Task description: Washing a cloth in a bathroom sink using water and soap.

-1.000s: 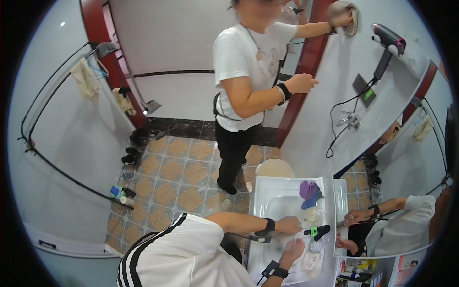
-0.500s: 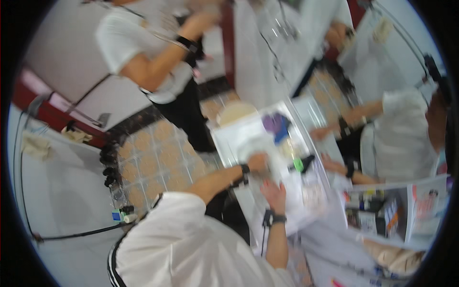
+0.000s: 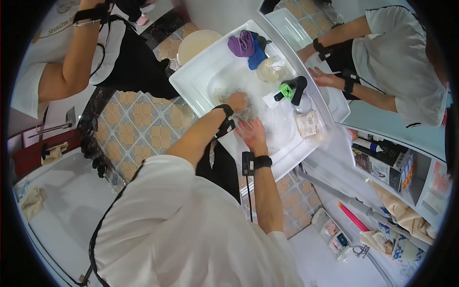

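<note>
Inside the sink [image 3: 193, 79], left hand [image 3: 237, 102] is down at the foamy water [image 3: 229, 85], back up, fingers partly hidden; can't tell if it grips anything. Right hand [image 3: 253, 133] is just beside it over the sink, palm up, fingers loosely spread, nothing seen in it. Change vs a second ago: view has swung, sink is now central and sharp after a blurred frame; other person [image 3: 81, 55] now shows left of the sink, head out of frame. Upshot: hands easier to check, and both remain at the sink, so I judge work there continues. Purple bundle [image 3: 241, 44] and clear container [image 3: 269, 71] still sit along sink's right side, untouched.
</note>
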`<act>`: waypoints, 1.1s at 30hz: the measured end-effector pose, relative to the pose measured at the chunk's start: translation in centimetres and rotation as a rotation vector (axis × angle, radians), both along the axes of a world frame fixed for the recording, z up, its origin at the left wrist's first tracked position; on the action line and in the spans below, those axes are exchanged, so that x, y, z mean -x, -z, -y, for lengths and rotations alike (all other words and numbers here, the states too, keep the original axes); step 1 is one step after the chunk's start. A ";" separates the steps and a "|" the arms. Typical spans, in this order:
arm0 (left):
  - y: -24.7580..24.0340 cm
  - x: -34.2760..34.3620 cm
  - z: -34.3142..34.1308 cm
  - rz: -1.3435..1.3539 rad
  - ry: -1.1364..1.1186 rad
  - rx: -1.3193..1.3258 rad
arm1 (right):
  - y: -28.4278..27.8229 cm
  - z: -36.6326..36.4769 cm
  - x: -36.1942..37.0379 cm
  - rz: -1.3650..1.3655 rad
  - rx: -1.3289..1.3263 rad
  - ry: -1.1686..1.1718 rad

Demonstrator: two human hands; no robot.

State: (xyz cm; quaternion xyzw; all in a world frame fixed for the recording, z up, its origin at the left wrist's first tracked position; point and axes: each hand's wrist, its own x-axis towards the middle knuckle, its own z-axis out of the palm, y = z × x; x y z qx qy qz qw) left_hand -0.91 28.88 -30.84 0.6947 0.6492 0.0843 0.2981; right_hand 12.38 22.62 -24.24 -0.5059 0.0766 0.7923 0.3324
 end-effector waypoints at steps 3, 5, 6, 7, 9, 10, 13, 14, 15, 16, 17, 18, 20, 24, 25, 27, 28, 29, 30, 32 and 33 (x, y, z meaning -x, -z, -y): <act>-3.7 -2.1 -0.5 0.644 0.365 -0.146 | 2.3 0.3 -1.4 -0.044 -0.148 -0.002; -7.1 -5.0 1.6 0.931 -0.252 0.352 | 1.4 -0.8 -1.9 -0.216 0.006 0.140; -6.0 -5.9 2.5 0.928 -0.270 0.332 | 0.6 -1.2 -1.2 -0.225 0.000 0.116; -3.9 -6.1 3.2 0.881 -0.259 0.064 | -0.1 -1.9 0.2 -0.085 -0.167 -0.035; -4.4 -6.4 4.1 0.835 -0.216 -0.168 | 0.2 -2.4 -0.1 0.229 -0.481 -0.248; -7.3 -7.0 4.2 0.868 -0.091 -0.132 | 1.2 -2.0 -1.9 0.414 -0.613 -0.322; -7.1 -5.0 1.6 0.767 -0.179 -0.169 | 0.4 -2.4 -0.6 0.727 -0.927 -0.570; -5.8 -4.1 0.5 0.643 -0.355 -0.203 | -0.6 -2.7 1.4 0.301 -0.604 -0.144; -5.8 -3.8 0.0 0.649 -0.365 -0.197 | -1.0 -2.8 2.0 -0.102 -0.236 0.282; -5.8 -3.4 -0.5 0.565 -0.331 -0.071 | -1.1 -3.0 1.8 -0.096 -0.231 0.281; -6.0 -3.1 -0.6 0.479 -0.294 0.052 | -1.2 -3.3 1.4 -0.153 -0.173 0.247; -6.3 -3.6 0.2 0.480 -0.297 0.057 | -1.4 -3.7 0.9 -0.211 -0.115 0.214; -6.9 -5.5 3.2 0.625 -0.063 -0.241 | 0.2 -2.6 -1.6 0.002 -0.308 0.082; -6.8 -3.7 1.2 0.579 -0.097 -0.160 | 0.3 -2.6 -0.1 -0.008 -0.017 0.213; -6.5 -3.4 0.0 0.596 -0.081 -0.164 | 2.2 -2.1 -1.1 -0.344 -0.169 0.195; -4.2 -1.4 -1.3 0.486 -0.077 -0.170 | 1.4 -1.7 1.0 -0.012 -0.313 0.123; -2.8 -0.3 -1.1 0.480 -0.078 -0.167 | -0.2 -2.0 1.5 -0.017 -0.309 0.123; -1.9 0.5 -1.0 0.415 -0.131 -0.146 | -1.5 -2.1 1.4 -0.043 -0.182 0.108; -1.0 1.4 -0.8 0.349 -0.185 -0.127 | -2.3 -2.1 1.3 -0.072 -0.056 0.092; -0.8 1.8 -0.1 0.259 -0.115 -0.134 | -2.0 -1.5 -0.7 -0.023 0.045 0.148; -0.8 2.0 0.4 0.159 -0.068 -0.145 | -1.6 -1.1 -1.4 0.015 0.151 0.181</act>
